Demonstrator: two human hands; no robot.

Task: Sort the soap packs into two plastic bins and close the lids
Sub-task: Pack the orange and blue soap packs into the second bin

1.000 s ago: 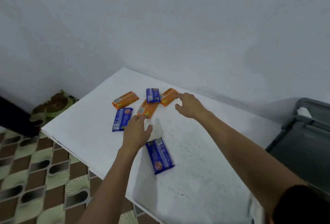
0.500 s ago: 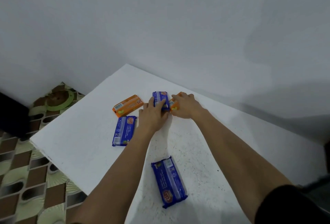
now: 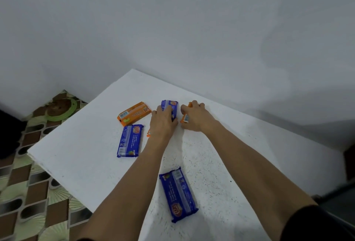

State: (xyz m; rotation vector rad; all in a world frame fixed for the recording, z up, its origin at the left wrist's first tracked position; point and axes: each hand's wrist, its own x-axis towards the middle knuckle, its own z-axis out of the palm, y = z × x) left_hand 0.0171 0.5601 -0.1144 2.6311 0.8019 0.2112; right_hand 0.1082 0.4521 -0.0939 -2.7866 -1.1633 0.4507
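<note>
Pick-up step, apparently: left hand grasps blue rectangular wrapped soap pack; right hand, at its three o'clock, clasps orange wrapped soap pack. Next: lift both towards unseen bins.

2 bare forearms reach from the near edge toward the far side, hands side by side, nearly touching. The left hand lies palm down, fingers curled over a blue soap pack. The right hand grips an orange soap pack; a dark sleeve covers its upper arm
</note>
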